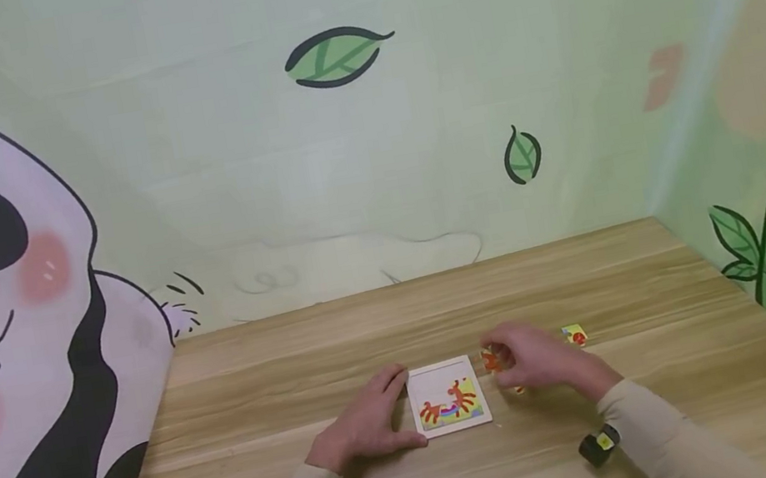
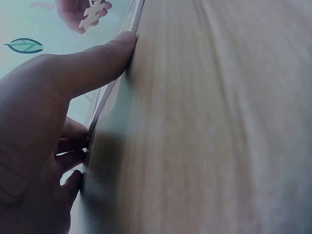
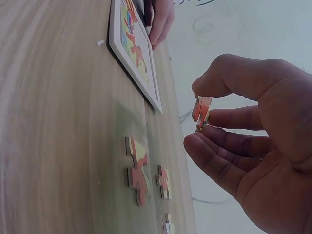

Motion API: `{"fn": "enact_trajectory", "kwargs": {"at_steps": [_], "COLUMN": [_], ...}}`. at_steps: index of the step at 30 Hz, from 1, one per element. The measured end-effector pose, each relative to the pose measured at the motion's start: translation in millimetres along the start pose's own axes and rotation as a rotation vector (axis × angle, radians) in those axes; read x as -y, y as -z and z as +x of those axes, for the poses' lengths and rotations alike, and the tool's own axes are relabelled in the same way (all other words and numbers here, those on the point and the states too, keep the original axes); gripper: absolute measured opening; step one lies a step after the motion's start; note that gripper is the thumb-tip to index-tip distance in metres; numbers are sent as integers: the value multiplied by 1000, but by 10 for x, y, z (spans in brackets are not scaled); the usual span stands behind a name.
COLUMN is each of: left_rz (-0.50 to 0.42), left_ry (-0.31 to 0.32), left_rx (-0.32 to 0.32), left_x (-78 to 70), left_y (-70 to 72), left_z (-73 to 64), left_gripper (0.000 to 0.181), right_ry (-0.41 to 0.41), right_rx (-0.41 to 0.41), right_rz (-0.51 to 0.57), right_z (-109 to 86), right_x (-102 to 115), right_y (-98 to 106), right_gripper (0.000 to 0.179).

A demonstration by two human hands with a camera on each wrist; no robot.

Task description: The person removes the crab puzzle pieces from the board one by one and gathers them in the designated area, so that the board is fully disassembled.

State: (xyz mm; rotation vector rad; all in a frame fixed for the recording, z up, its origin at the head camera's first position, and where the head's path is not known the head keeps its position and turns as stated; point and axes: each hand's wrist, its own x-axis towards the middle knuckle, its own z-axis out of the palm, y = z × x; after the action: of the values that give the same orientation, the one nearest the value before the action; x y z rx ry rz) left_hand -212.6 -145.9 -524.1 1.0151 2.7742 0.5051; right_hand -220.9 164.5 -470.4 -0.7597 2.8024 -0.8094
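At the left side of the puzzle board (image 1: pixel 430 384), the left hand (image 1: pixel 368 421) lies on the table (image 1: pixel 238 466). Its thumb is stretched out to touch the board near the lower corner, its fingers reach the upper corner, and it grips no piece.

Next to it, the board lies flat on the table, and the puzzle looks partly done: the lower part of the picture is filled in, while the upper part is bare, so a good share seems left to fill. The board is squarish, with a white raised rim and rounded corners. Its filled part shows orange-red animal legs and bodies, a small rainbow between them, a yellow background and some green and blue low down, ending in an uneven upper edge.

Just right of the board, the right hand (image 1: pixel 535 357) pinches an orange-red piece (image 1: pixel 490 360) between thumb and fingers, above the table and not yet placed. The left wrist view shows that piece's pale side and knobbed outline.

Under and beyond that hand, the right wrist view shows a larger loose piece (image 3: pixel 137 170), a smaller loose piece (image 3: pixel 164 184) and a cut-off piece (image 3: pixel 168 227). Whether more are hidden, I cannot tell.
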Motion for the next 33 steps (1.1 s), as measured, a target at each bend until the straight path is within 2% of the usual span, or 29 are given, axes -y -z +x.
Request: {"fn": "enact_trajectory", "kwargs": {"at_steps": [7,16,24,28,33], "left_rz": [-4,2,-2,-3,-6], "left_ry": [2,12,6,10,15], "left_rx": [7,13,4,9,16], "left_x": [-19,-20,-4,-4,-2], "left_y": [4,-7,-4,-9,4], "left_z": [-5,-11,0,-4,-8], "left_gripper": [104,105,105,106,106], "right_ry": [-1,26,-7,-11,-15], "right_rx": [-24,-52,-57,-56,-57], "right_rz": [-31,-29,-5,-18,-12], "right_z": [-78,-193,-290,-356,-431], "right_x": [-101,-253,-323,-384,-452], "right_y": [27,48,112,131,160], "right_gripper": [48,29,32,40,34]}}
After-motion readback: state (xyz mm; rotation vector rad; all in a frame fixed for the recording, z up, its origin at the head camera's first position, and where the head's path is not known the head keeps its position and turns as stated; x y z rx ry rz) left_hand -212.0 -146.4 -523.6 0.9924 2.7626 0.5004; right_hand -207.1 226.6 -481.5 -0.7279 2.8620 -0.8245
